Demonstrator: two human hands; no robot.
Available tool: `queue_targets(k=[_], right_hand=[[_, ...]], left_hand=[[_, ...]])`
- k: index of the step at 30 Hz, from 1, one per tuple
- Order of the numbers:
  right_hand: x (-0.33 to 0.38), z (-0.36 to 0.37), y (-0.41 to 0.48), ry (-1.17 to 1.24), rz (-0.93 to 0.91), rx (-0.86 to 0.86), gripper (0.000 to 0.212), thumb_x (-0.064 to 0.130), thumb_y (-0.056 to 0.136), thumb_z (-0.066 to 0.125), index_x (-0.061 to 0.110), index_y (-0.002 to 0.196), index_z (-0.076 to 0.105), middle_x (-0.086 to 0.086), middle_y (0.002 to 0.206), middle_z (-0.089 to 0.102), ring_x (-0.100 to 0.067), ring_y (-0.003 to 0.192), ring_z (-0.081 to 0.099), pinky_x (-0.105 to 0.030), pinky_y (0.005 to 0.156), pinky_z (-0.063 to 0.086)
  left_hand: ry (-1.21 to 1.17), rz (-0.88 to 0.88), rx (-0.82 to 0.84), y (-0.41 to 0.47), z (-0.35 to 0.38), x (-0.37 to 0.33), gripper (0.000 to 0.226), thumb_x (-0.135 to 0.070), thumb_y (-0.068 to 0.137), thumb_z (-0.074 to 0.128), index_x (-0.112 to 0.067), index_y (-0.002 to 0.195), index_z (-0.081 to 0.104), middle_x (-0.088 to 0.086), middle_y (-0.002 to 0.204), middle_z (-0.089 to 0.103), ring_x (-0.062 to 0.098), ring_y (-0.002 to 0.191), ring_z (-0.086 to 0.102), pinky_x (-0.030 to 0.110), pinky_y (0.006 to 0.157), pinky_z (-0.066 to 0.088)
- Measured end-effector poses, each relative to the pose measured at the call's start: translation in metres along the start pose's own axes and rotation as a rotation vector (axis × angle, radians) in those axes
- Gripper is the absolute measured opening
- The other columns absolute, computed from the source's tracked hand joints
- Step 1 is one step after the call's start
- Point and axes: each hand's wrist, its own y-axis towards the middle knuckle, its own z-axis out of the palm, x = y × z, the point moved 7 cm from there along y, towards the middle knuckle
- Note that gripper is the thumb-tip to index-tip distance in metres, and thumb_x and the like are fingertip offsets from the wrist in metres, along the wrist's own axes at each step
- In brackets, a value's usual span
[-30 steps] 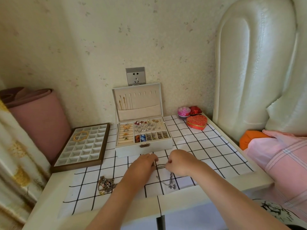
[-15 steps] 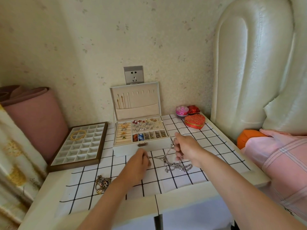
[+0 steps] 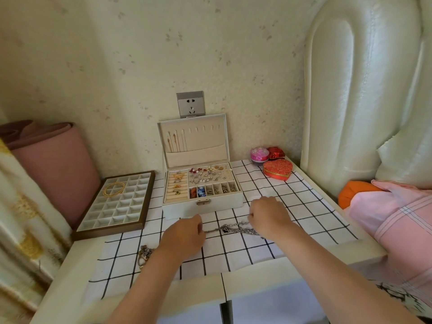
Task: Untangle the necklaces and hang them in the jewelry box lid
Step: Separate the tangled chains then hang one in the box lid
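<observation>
While the silver chains (image 3: 230, 229) are stretched out, untangling looks like the step in hand.
Left hand (image 3: 184, 237) and right hand (image 3: 268, 216), held apart, each pinch an end of fine knotted links low over the checked cloth (image 3: 304, 206) (a second clump (image 3: 145, 253) lies by the left wrist). The next move is probably teasing one strand free for the hooks in the padded lid (image 3: 194, 141).

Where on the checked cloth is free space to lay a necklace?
Free: the cloth right of the right hand, in front of the heart tin; the strip at its near edge. Crowded: the chain by the left hand, the tangle at that wrist.
</observation>
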Motion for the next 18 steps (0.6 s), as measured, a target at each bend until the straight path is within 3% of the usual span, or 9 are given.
queue_targets(k=[2,4,7,10,16,18], right_hand=[[0.016,0.004,-0.002,0.037,-0.119,0.017,0.022,0.032,0.097,0.056,0.02,0.109,0.07,-0.004,0.11,0.063,-0.026,0.107,0.055,-0.035,0.087,0.045],[0.033,0.004,-0.004,0.194,-0.21,0.036,0.02,0.032,0.097,0.059,0.025,0.11,0.073,-0.001,0.11,0.064,-0.023,0.107,0.056,-0.034,0.089,0.046],[0.055,0.005,-0.006,0.257,-0.309,0.026,0.02,0.032,0.097,0.061,0.027,0.11,0.075,0.0,0.11,0.066,-0.021,0.102,0.059,-0.031,0.082,0.045],[0.065,0.01,-0.005,0.174,-0.356,-0.002,0.02,0.035,0.096,0.062,0.028,0.107,0.076,0.0,0.105,0.067,-0.025,0.097,0.062,-0.03,0.072,0.043],[0.07,0.005,-0.002,0.144,-0.381,0.0,0.015,0.027,0.088,0.065,0.028,0.098,0.076,0.004,0.102,0.068,-0.021,0.095,0.062,-0.03,0.073,0.046],[0.068,0.007,-0.001,0.204,-0.343,0.036,0.012,0.024,0.085,0.066,0.027,0.092,0.075,0.006,0.096,0.07,-0.018,0.09,0.064,-0.029,0.074,0.05]], left_hand=[[0.014,0.022,-0.034,0.002,-0.002,-0.005,0.017,-0.038,0.097,0.053,-0.025,0.104,0.06,-0.005,0.1,0.051,0.013,0.087,0.057,0.025,0.077,0.052],[0.043,0.054,-0.073,0.003,-0.005,-0.01,0.02,-0.041,0.096,0.056,-0.027,0.109,0.062,-0.005,0.107,0.05,0.013,0.093,0.056,0.024,0.078,0.05],[0.11,0.153,-0.109,0.002,-0.003,-0.019,0.028,-0.047,0.096,0.055,-0.033,0.118,0.064,-0.006,0.113,0.056,0.015,0.105,0.052,0.028,0.082,0.047],[0.006,0.19,-0.083,0.005,0.003,-0.021,0.027,-0.044,0.096,0.057,-0.033,0.118,0.069,-0.006,0.112,0.058,0.015,0.11,0.05,0.03,0.085,0.047],[-0.057,0.264,-0.081,0.011,0.013,-0.028,0.019,-0.022,0.1,0.053,-0.016,0.103,0.07,-0.001,0.106,0.058,0.016,0.106,0.05,0.027,0.085,0.043],[-0.2,0.208,-0.066,0.01,0.011,-0.027,0.016,-0.018,0.101,0.05,-0.014,0.097,0.065,-0.001,0.099,0.056,0.015,0.096,0.05,0.023,0.079,0.039]])
